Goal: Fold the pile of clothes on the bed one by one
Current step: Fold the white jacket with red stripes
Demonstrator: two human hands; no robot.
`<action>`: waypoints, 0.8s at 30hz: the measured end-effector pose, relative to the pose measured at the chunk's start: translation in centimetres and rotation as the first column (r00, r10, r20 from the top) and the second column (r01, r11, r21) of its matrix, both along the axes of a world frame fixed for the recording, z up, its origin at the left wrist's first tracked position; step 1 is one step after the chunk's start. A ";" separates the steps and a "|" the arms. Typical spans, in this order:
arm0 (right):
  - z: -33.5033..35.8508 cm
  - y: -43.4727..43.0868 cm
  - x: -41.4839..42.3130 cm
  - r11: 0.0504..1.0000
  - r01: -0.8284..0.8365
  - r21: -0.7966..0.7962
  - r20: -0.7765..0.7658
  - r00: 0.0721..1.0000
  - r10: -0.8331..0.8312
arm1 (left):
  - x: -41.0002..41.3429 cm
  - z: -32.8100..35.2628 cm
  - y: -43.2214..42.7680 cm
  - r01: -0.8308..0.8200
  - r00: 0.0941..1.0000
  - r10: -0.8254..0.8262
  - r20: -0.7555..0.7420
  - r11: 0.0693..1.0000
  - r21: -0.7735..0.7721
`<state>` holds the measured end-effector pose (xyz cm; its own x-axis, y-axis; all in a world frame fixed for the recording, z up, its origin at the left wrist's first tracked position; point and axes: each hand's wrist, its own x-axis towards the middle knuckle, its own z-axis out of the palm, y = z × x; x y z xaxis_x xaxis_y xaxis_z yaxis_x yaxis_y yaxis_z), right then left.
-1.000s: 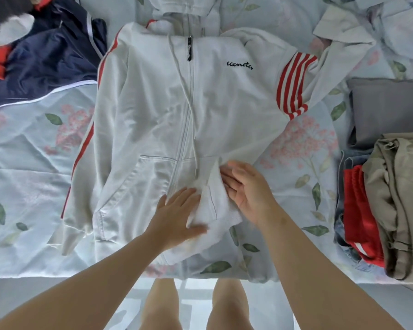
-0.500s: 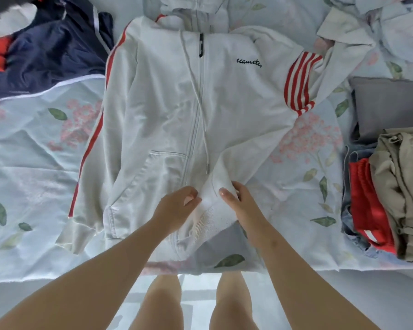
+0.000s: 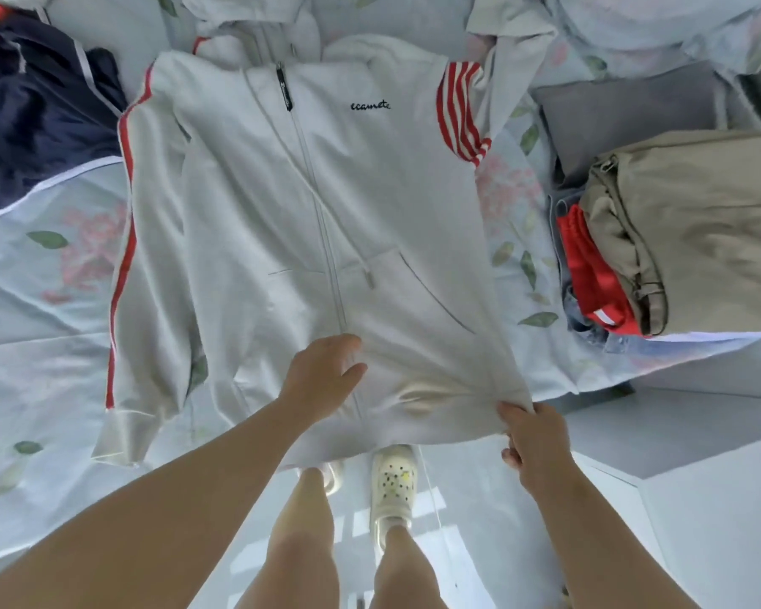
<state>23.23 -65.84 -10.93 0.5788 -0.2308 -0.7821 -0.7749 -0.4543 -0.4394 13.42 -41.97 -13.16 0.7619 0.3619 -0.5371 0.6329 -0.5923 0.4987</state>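
Note:
A white zip hoodie (image 3: 255,191) with red stripes lies front-up on the floral bed sheet (image 3: 40,309), its hem hanging over the bed's near edge. My left hand (image 3: 321,371) rests on the hem beside the zip, fingers loosely bent. My right hand (image 3: 532,437) pinches the hoodie's right bottom corner and holds it stretched out to the right. The hoodie's left sleeve lies straight down its side; the right sleeve with red bands is folded back near the shoulder.
A stack of folded clothes (image 3: 686,230) in khaki, red and denim sits at the right, with a grey item (image 3: 624,112) behind it. A navy garment (image 3: 36,120) lies at the far left. White floor and my feet show below the bed edge.
The folded-in right front of the hoodie has been pulled out flat. My right hand moved right and down with the hem corner. My left hand stayed near the zip.

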 end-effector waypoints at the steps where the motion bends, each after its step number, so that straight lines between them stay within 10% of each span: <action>1: -0.1 -0.6 0.0 0.999 0.002 -0.037 0.002 1.000 -0.002 | -0.4 -0.1 -0.6 0.026 0.999 -0.026 -0.019 1.000 0.012; 10: 0.4 3.8 -2.6 0.742 -0.582 -0.334 0.133 0.750 0.648 | -6.8 -0.4 -1.3 -0.228 0.970 0.241 -0.038 0.951 0.209; 14: -0.1 7.2 -4.8 0.519 -0.740 -0.427 0.156 0.505 0.849 | -9.9 -0.6 1.1 -0.678 0.706 0.707 -0.039 0.691 0.251; 19: -1.8 10.7 -7.1 0.211 -0.925 -0.315 0.138 0.176 0.975 | -11.5 -2.2 3.8 -0.828 0.536 0.837 -0.109 0.495 -0.265; 24: -2.9 11.8 -7.7 0.230 -0.946 -0.230 0.042 0.227 0.973 | -11.0 -2.0 4.8 -0.748 0.623 0.720 -0.304 0.437 -0.499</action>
